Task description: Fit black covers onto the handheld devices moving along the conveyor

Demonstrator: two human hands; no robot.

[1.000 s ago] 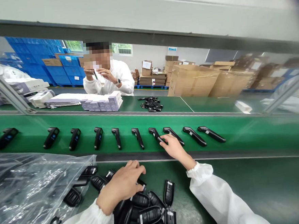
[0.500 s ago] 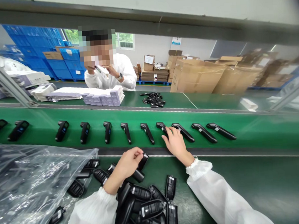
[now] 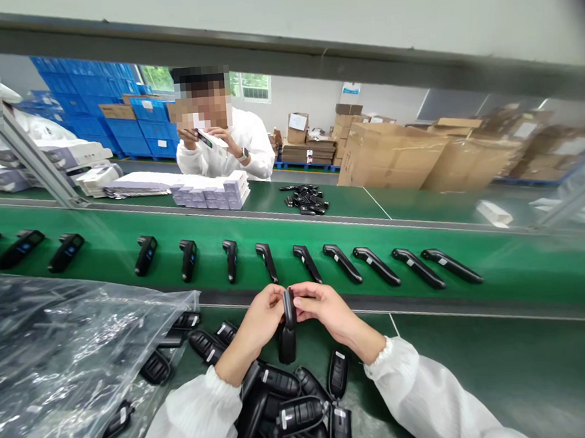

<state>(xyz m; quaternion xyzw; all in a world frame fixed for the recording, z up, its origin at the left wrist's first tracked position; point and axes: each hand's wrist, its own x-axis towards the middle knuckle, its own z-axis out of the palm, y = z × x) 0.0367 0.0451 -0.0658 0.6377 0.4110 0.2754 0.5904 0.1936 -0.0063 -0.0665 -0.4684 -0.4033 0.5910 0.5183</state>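
Observation:
A black handheld device (image 3: 289,309) is held upright between both my hands, near the edge of the green belt. My left hand (image 3: 265,317) pinches its left side, and my right hand (image 3: 323,308) has its fingers closed on the right side. Just below, a black piece (image 3: 287,345) is partly hidden behind it; whether the two are joined is unclear. A pile of black ribbed parts with small white labels (image 3: 301,415) lies under and between my forearms. Beyond my hands, several black devices (image 3: 343,263) sit in a row on the green belt (image 3: 526,263).
A clear plastic bag (image 3: 72,368) with black parts covers the left of the table. Across the belt, a person in white (image 3: 254,138) holds a device behind stacked white boxes (image 3: 210,191). A small black pile (image 3: 306,199) lies beside them. A metal post (image 3: 42,156) stands left.
My right hand has come back from the belt toward my left hand, and both now hold a device. The row of devices appears shifted right in view.

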